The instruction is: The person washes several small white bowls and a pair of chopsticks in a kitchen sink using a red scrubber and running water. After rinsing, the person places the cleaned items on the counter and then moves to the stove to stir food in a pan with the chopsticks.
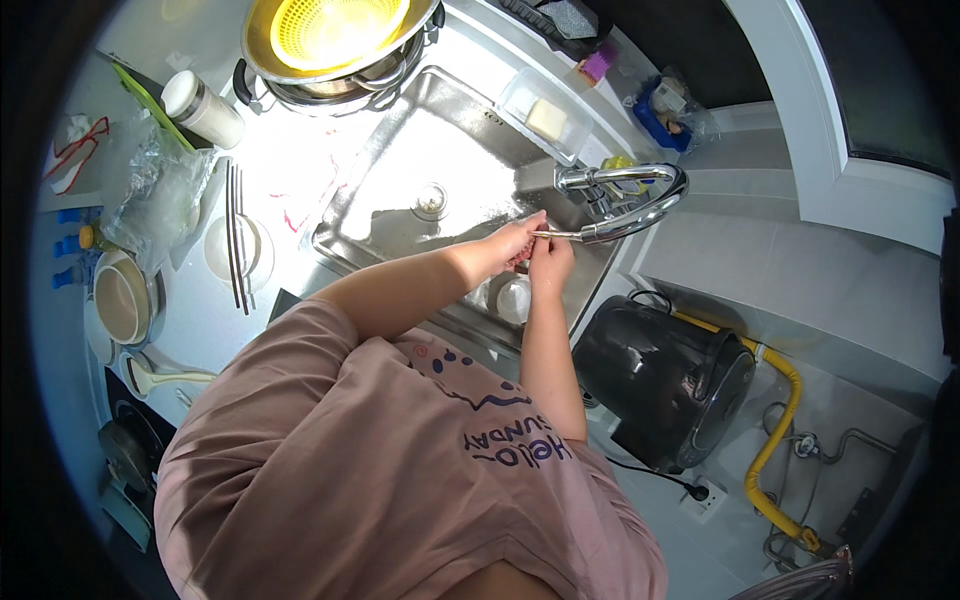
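My left hand (pixel 510 245) and my right hand (pixel 551 264) meet over the right side of the steel sink (pixel 390 185), fingers closed. Between them shows a small reddish piece (pixel 521 264), mostly covered by the fingers; its kind cannot be made out. A curved chrome faucet (pixel 640 215) reaches in from the right. From its mouth a thin stream of water (pixel 556 235) runs onto the hands. Below them, in the near right part of the sink, a white bowl (pixel 514 300) is partly hidden by my right forearm.
A pot with a yellow colander (pixel 330 35) stands beyond the sink. Dark chopsticks (pixel 237 235) lie across a white bowl (pixel 215 248) on the left counter, near a lidded jar (pixel 205 110). A clear box (pixel 545 118) sits behind the sink, a black appliance (pixel 665 380) to the right.
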Available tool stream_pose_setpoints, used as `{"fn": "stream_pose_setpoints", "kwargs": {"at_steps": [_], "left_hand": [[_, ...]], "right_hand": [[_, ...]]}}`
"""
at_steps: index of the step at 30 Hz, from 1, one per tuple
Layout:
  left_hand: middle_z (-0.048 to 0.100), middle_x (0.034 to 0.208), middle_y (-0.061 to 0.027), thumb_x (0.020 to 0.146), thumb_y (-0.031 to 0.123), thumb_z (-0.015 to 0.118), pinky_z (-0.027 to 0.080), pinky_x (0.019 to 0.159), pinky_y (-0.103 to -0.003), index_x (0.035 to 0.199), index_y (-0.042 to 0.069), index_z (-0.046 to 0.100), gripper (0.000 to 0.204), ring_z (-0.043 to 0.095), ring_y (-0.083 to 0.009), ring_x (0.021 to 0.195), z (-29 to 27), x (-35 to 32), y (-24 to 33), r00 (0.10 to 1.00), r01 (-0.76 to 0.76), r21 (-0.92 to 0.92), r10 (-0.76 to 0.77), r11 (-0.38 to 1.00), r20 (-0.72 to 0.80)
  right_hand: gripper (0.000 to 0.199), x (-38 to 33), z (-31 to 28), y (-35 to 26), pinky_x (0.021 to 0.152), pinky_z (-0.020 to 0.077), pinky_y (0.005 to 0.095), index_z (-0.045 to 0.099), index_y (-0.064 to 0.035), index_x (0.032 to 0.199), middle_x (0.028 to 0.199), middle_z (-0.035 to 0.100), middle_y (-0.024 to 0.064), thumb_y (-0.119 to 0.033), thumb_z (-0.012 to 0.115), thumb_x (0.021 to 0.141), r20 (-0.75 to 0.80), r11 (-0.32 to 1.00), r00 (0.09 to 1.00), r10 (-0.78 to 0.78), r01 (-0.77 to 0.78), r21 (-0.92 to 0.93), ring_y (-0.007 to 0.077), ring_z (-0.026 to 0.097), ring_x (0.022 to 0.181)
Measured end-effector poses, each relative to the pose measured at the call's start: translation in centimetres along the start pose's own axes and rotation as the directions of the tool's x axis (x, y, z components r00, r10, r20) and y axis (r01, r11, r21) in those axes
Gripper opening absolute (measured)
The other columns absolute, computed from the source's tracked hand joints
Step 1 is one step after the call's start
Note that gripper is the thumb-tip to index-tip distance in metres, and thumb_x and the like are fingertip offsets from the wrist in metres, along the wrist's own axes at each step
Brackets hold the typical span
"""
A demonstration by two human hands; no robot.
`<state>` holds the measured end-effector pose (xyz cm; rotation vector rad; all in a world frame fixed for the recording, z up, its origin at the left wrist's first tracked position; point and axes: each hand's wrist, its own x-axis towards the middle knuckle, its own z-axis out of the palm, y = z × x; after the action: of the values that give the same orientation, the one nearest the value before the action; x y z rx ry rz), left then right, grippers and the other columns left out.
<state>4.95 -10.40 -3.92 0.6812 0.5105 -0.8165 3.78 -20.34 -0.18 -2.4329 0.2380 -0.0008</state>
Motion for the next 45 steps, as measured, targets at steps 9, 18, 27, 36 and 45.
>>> {"fn": "stream_pose_setpoints", "kwargs": {"at_steps": [9,18,27,36,45], "left_hand": [[0.07,0.082,-0.0122,0.088,0.025,0.066,0.054,0.056,-0.035,0.088,0.002,0.057,0.025,0.067,-0.0215,0.063,-0.3,2.6,0.9,0.829,-0.289,0.854,0.56,0.432,-0.003],[0.062,0.085,-0.0035,0.102,0.023,0.047,0.052,0.052,-0.028,0.108,0.02,0.047,0.007,0.066,-0.0181,0.073,-0.7,1.6,-0.1,0.994,-0.064,0.072,0.07,0.995,-0.08],[0.039,0.063,0.0045,0.101,0.041,0.047,0.019,0.037,-0.022,0.087,0.018,0.043,0.028,0.029,-0.0062,0.046,-0.6,-0.9,2.0,0.996,0.046,0.039,-0.043,0.998,-0.072],[0.033,0.054,0.0033,0.1,0.041,0.045,0.022,0.034,-0.028,0.071,0.016,0.042,0.039,0.025,-0.0094,0.04,-0.6,-0.7,1.5,0.993,-0.014,0.091,0.024,0.996,-0.112],[0.059,0.082,-0.0112,0.1,0.045,0.039,0.056,0.048,-0.045,0.112,0.01,0.057,0.041,0.063,-0.026,0.069,-0.5,-0.2,1.2,0.978,-0.178,0.538,0.207,0.824,0.007]], "right_hand": [[0.029,0.1,1.8,9.0,0.071,0.0428,0.0417,0.054,-0.0027,0.073,0.074,0.054,0.0129,-0.024,0.066,0.089,-0.078,0.985,0.992,0.097,-0.085,0.148,0.0293,0.052,0.078],[0.026,-0.1,2.2,8.2,0.056,0.0514,0.0377,0.054,-0.0005,0.086,0.093,0.052,0.0141,-0.024,0.06,0.095,-0.037,0.916,0.983,0.181,-0.155,0.37,0.0245,0.056,0.071],[0.029,-1.7,1.8,6.6,0.041,0.0548,0.0323,0.052,0.0009,0.086,0.096,0.049,0.0097,-0.026,0.056,0.098,0.066,0.82,0.949,0.308,-0.3,0.488,0.0188,0.057,0.07],[0.029,-2.3,1.2,2.8,0.049,0.0539,0.0309,0.052,-0.0043,0.092,0.086,0.053,0.0057,-0.031,0.048,0.101,0.207,0.687,0.913,0.351,-0.402,0.605,0.0145,0.057,0.069],[0.032,-1.8,1.1,-0.7,0.061,0.052,0.0349,0.046,-0.0179,0.121,0.11,0.059,0.0019,-0.043,0.041,0.101,0.378,0.525,0.849,0.37,-0.527,0.668,0.0149,0.059,0.089]]}}
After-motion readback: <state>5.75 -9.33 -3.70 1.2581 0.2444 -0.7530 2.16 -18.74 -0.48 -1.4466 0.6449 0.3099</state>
